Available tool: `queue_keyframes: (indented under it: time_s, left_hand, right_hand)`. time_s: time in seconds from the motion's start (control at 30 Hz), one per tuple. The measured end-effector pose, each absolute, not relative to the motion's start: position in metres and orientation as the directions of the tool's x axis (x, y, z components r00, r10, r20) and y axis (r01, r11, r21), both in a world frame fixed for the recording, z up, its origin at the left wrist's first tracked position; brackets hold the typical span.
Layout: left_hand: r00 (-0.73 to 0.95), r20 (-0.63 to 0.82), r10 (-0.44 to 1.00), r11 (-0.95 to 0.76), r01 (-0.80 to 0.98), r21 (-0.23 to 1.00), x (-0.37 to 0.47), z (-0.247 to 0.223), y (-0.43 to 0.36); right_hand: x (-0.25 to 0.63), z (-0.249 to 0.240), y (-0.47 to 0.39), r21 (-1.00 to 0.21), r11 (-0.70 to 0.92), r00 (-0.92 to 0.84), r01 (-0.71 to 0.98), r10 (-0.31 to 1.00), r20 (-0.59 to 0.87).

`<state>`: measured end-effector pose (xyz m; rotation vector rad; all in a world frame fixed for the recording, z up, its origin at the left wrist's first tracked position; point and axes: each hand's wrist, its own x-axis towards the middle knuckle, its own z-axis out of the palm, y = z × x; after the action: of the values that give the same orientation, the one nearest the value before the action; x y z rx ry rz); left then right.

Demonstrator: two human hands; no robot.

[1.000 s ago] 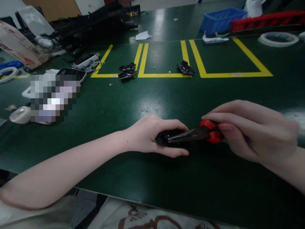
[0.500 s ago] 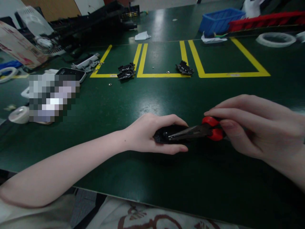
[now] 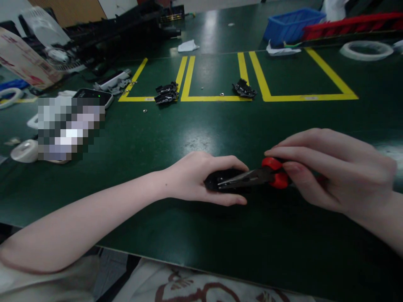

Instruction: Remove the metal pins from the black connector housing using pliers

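Observation:
My left hand holds a small black part on the green table, thumb on one side and fingers on the other. In my right hand are needle-nose pliers with red handles. The metal jaws of the pliers reach left over the black part, their tips close above or on it; contact cannot be made out. Farther back lie two black parts by the left yellow frame and another black part on the middle frame's tape.
At the left are a phone, a white round object and grey parts. A blue basket, a red rack and a tape roll stand at the back right.
The pliers and my right hand have moved slightly to the left, the jaw tips reaching farther over the black part. My left hand has barely moved.

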<state>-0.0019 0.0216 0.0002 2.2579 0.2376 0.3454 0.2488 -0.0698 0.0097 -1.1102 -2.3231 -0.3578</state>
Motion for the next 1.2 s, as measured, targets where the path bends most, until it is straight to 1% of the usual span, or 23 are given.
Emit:
queue_keyframes:
  time_s: [0.27, 0.37, 0.57, 0.8, 1.2]
  left_hand:
    - [0.925, 0.218, 0.312, -0.552, -0.01, 0.834, -0.0061, 0.0007, 0.0211]
    - [0.924, 0.207, 0.322, -0.552, 0.005, 0.834, -0.0054, 0.001, 0.0205]
    - [0.937, 0.18, 0.3, -0.573, 0.026, 0.819, -0.0037, 0.0009, 0.0209]
    - [0.938, 0.175, 0.299, -0.577, 0.032, 0.816, -0.0036, 0.001, 0.0216]
    - [0.917, 0.206, 0.34, -0.537, 0.009, 0.844, -0.0053, 0.0013, 0.0209]
  right_hand:
    - [0.2508, 0.011, -0.0681, 0.062, 0.606, -0.512, 0.793, 0.607, 0.607]
    - [0.251, 0.0111, -0.0681, 0.05, 0.604, -0.504, 0.795, 0.614, 0.608]
    - [0.2502, 0.0125, -0.0672, 0.068, 0.628, -0.536, 0.775, 0.598, 0.596]
    - [0.2486, 0.0112, -0.0676, 0.043, 0.638, -0.533, 0.769, 0.602, 0.595]
    - [0.2542, 0.0121, -0.0643, 0.071, 0.618, -0.529, 0.783, 0.603, 0.597]
